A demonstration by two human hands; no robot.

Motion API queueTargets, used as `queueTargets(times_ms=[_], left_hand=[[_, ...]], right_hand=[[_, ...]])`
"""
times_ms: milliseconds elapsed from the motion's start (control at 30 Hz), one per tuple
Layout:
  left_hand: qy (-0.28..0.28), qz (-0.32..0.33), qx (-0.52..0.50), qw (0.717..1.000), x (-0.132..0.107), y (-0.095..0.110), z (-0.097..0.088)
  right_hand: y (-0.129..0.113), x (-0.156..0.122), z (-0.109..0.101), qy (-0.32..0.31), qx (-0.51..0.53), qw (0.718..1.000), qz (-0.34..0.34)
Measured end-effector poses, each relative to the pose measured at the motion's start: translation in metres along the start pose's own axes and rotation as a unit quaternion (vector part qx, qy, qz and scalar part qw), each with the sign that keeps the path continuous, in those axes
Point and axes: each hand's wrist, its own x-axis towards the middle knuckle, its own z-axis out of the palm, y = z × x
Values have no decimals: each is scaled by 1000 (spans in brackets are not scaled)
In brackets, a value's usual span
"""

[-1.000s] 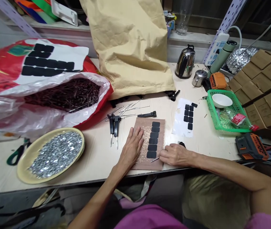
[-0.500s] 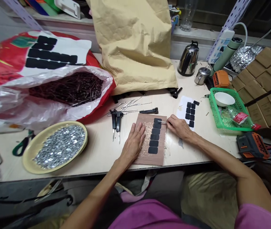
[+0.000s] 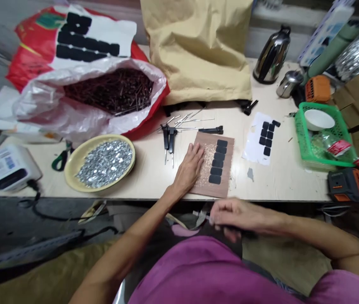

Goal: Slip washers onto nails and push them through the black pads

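My left hand (image 3: 189,169) lies flat, fingers together and stretched, on the left side of a brown wood-grain board (image 3: 226,190). Pale speckles cover the board beside the fingers, and a column of black rounded-square pads (image 3: 217,164) runs down its right half. My right hand (image 3: 234,214) is below the table's front edge, over my lap. Its fingers are curled around something slim with a pale tip; blur hides what it is. Black-handled metal tools (image 3: 168,137) and several thin metal rods (image 3: 187,121) lie beyond my left hand.
To the left stand a yellow bowl (image 3: 68,169) of small shiny metal pieces and an open red sack (image 3: 163,95) of dark rods. White paper (image 3: 252,147) with black pads lies right of the board. A green basket (image 3: 302,145), kettle (image 3: 269,59) and power-tool battery (image 3: 345,185) are farther right.
My right hand has left the pads at the board's top right and come down toward my lap. My left hand stays on the board. The view has shifted.
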Motion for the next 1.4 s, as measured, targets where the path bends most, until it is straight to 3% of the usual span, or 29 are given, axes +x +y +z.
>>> queueTargets(times_ms=[67,133,233,333,400,467,533,567,600,633,667,700,733,800,867,933,1033,1167,1233,1300,1400], left_hand=[[68,-17,-10,997,-1,-1,-11],[149,-53,3,987,-3,-5,-25],[215,-112,38,969,-11,-16,-46],[199,-154,73,965,-18,-29,-59],[167,-185,100,963,-18,-36,-62],[138,-218,127,958,-13,-37,-59],[116,-244,149,951,-4,-32,-55],[110,-250,157,949,1,-27,-54],[109,-252,163,948,4,-20,-53],[113,-247,166,948,5,-13,-55],[123,-235,167,950,4,-7,-59],[137,-221,166,951,1,-2,-65],[153,-208,169,951,-4,1,-74],[180,-209,190,942,-17,-2,-97],[192,-253,233,919,-31,-15,-124],[181,-309,275,892,-42,-34,-147],[112,-335,290,890,-45,-62,-164],[37,-304,270,913,-36,-80,-159],[30,-292,273,916,-32,-83,-156],[24,-279,272,920,-32,-85,-156],[17,-270,260,927,-32,-86,-159]], right_hand=[[27,5,32,-72,186,968,155],[55,29,48,-41,334,913,230],[79,84,48,87,457,864,194],[81,119,43,117,479,855,164],[79,116,46,114,489,850,160],[75,94,53,60,473,866,152],[62,66,56,-51,364,924,109],[50,54,54,-96,260,959,62],[36,46,50,-98,134,986,-12],[19,44,42,-54,-11,993,-103],[0,47,32,23,-165,967,-195],[-18,56,20,90,-321,902,-275],[-35,69,6,146,-459,813,-326],[-63,105,-21,151,-668,637,-354],[-80,141,-41,117,-777,493,-374],[-89,169,-55,77,-826,397,-392],[-98,192,-66,29,-847,331,-415],[-109,206,-72,0,-835,297,-463],[-114,208,-72,4,-811,309,-497],[-116,206,-67,37,-772,357,-525],[-115,199,-52,122,-696,466,-533]])
